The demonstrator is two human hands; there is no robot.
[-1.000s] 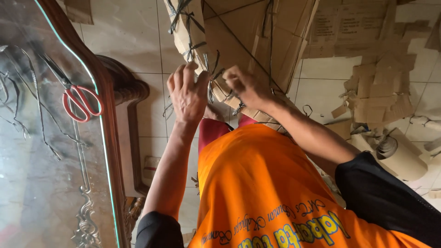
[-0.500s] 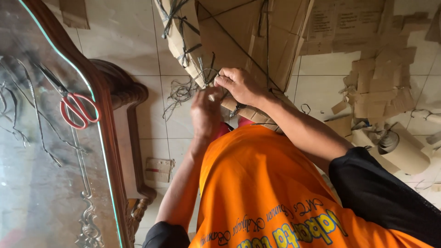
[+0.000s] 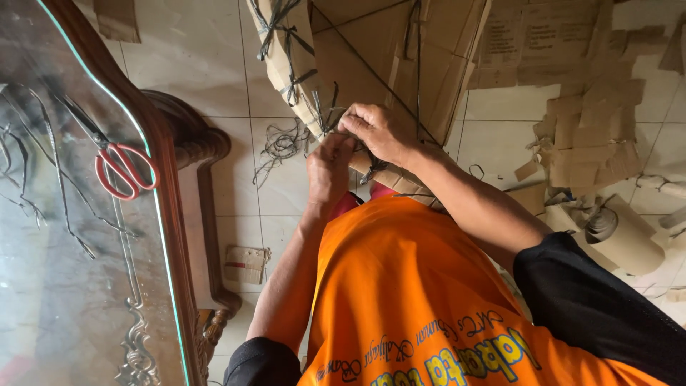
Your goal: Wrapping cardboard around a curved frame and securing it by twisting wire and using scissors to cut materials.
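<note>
My left hand [image 3: 330, 171] and right hand [image 3: 380, 132] both pinch dark twine [image 3: 325, 118] against the cardboard bundle [image 3: 371, 64]; fingertips are hidden, honestly.

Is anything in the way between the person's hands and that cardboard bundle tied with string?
Nothing visible is: the left hand and the right hand are both already on the cardboard bundle, fingers at its dark string.

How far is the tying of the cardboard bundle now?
Done: dark string already wraps the cardboard bundle in several places. In hand: the left hand and right hand meet at the bundle's near edge, working the string there. Left: loose string ends hang untrimmed; the red scissors lie unused on the glass table.
</note>
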